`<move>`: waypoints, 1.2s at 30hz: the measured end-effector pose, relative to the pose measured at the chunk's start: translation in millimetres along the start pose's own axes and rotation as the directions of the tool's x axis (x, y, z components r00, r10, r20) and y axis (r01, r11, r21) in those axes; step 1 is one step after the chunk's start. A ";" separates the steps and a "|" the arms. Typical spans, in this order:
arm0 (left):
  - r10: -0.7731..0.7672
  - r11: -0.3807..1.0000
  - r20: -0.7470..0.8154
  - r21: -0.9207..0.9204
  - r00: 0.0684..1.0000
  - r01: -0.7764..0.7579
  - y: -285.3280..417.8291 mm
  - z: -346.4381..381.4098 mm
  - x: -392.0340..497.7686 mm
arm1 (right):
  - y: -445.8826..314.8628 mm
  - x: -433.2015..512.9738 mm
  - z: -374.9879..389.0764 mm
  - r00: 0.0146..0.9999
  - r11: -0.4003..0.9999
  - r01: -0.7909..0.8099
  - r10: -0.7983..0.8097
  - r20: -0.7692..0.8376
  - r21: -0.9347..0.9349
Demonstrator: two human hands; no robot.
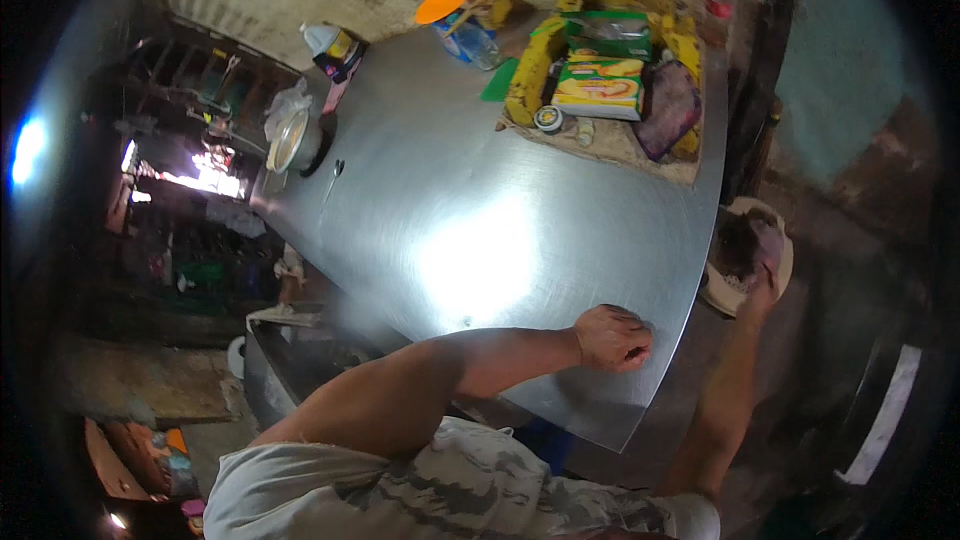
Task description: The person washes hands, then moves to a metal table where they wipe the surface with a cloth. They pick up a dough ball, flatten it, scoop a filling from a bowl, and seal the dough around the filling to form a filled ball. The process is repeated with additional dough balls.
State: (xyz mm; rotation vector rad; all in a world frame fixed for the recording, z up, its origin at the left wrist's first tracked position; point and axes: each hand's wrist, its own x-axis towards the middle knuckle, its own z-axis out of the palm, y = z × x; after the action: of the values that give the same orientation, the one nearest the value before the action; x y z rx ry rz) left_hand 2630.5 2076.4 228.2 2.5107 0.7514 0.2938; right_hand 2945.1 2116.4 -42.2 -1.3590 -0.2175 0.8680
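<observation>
My left hand [613, 337] is curled into a loose fist over the near right corner of a bare metal tabletop [390, 187], with nothing visible in it. Beyond the table's right edge, my right hand [763, 289] reaches down to a round pale container [786, 262]. Its fingers meet a purplish, cloth-like thing [766, 240] inside the container. Blur and shade hide whether they grip it.
A yellow cut-open plastic container [525, 90] at the far right holds boxes [600, 86] and a purple pouch [670, 109]. An orange-lidded jar [444, 4], a bottle [330, 41], a metal pot [292, 142] and a spoon [334, 174] stand or lie farther left.
</observation>
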 end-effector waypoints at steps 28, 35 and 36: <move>-0.219 0.944 -0.954 -0.260 0.204 -0.202 63.4 -551.3 -666.3 | -163.4 -751.2 426.4 0.779 0.991 -0.107 0.030 0.626 0.086; 0.243 0.907 -0.961 0.175 0.136 -0.384 61.8 -613.1 -753.9 | -145.0 -826.5 532.9 0.731 0.994 -0.030 -0.049 0.681 0.104; 0.247 0.903 -0.960 0.179 0.131 -0.391 56.2 -615.0 -754.5 | -149.2 -826.2 543.0 0.730 0.988 0.001 -0.106 0.675 0.154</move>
State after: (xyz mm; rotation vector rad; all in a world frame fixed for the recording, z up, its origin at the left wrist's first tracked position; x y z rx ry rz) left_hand 1827.1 1857.6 735.3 2.0408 0.4887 2.2149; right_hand 2116.8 1996.5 504.7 -0.8357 -0.7508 1.2896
